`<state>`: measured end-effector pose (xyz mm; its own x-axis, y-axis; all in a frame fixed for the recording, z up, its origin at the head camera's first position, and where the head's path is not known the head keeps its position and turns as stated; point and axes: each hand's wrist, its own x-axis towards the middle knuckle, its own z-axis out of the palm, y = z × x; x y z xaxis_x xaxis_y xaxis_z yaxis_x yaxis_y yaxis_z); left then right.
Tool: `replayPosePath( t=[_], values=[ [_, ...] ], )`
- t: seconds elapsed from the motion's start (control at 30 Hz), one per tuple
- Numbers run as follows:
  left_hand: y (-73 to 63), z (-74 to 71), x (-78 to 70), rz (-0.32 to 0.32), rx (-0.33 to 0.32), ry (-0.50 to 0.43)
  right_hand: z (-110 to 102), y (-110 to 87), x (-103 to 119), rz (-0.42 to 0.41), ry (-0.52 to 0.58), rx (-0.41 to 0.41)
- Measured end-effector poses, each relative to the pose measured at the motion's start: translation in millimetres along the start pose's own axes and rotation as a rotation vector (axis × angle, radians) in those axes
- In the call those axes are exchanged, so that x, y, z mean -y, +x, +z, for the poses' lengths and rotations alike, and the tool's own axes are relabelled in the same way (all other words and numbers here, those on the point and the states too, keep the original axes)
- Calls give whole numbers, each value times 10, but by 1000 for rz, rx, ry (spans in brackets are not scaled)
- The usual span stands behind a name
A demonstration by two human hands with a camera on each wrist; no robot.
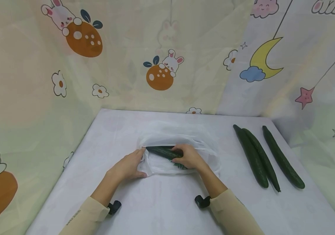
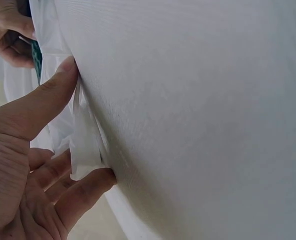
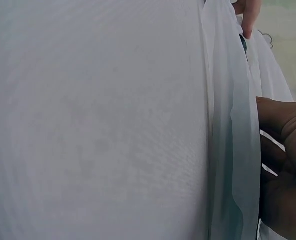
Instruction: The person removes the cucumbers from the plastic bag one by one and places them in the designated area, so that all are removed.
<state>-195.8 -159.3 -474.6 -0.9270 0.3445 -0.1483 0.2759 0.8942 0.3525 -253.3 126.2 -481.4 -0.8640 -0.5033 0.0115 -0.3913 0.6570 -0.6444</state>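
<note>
A white plastic bag lies on its side in the middle of the table, its mouth spread towards me. One dark green cucumber lies inside, slanting down to the right. At the cucumber's right end my right hand reaches into the bag and grips it between thumb and fingers. My left hand holds the bag's left edge, thumb and forefinger spread apart. In the left wrist view, thin bag film runs between the thumb and bent fingers. The right wrist view shows bag folds hiding part of the right hand.
On the right of the table lie three more cucumbers: two touching side by side, the left one and its neighbour, and a separate one. A white cloth covers the table. Printed curtains hang behind it.
</note>
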Motion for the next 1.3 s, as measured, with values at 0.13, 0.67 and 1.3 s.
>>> replayPosePath(
  t=[0.13, 0.67, 1.3],
  values=[
    [2, 11, 2, 0, 3, 5, -29, -28, -25, -26, 1, 20],
    [-1, -7, 3, -3, 2, 9, -147, -162, -186, -62, 39, 50],
    [-4, -12, -25, -11, -6, -25, -203, -225, -32, -94, 160, 82]
  ],
)
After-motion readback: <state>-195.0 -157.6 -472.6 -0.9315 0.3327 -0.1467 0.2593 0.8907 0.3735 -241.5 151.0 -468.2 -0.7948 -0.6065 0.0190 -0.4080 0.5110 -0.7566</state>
